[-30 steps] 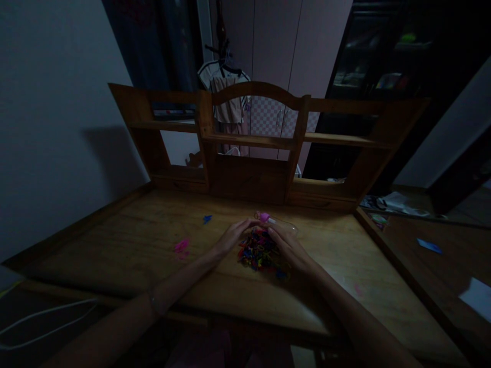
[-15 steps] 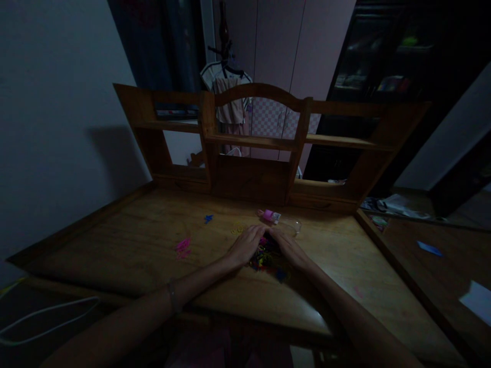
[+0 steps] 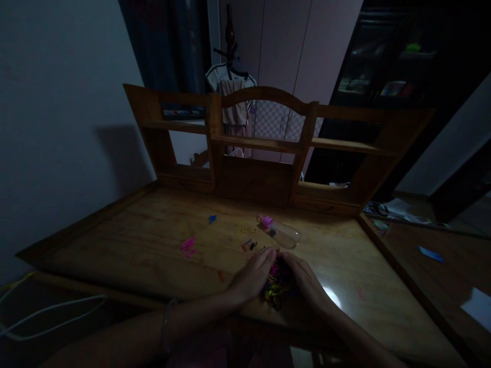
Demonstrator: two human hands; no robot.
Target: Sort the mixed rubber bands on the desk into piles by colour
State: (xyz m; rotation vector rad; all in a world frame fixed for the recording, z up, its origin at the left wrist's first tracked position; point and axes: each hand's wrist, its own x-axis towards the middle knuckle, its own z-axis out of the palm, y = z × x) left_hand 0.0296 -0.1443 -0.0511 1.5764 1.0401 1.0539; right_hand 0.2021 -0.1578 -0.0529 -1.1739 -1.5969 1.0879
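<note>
My left fingers point(image 3: 264, 260) and right fingers point(image 3: 296, 264) stretch out, nearly meeting beyond the colourful pile point(image 3: 276, 292); wooden worktop point(image 3: 146, 240), dim room.

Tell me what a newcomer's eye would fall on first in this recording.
Probably the left hand and right hand, angled toward each other around a heap of small colourful pieces near the front of the wooden desktop. Just beyond them lies a clear bottle with a pink cap. Farther left, a bright pink cluster stands out.
</note>
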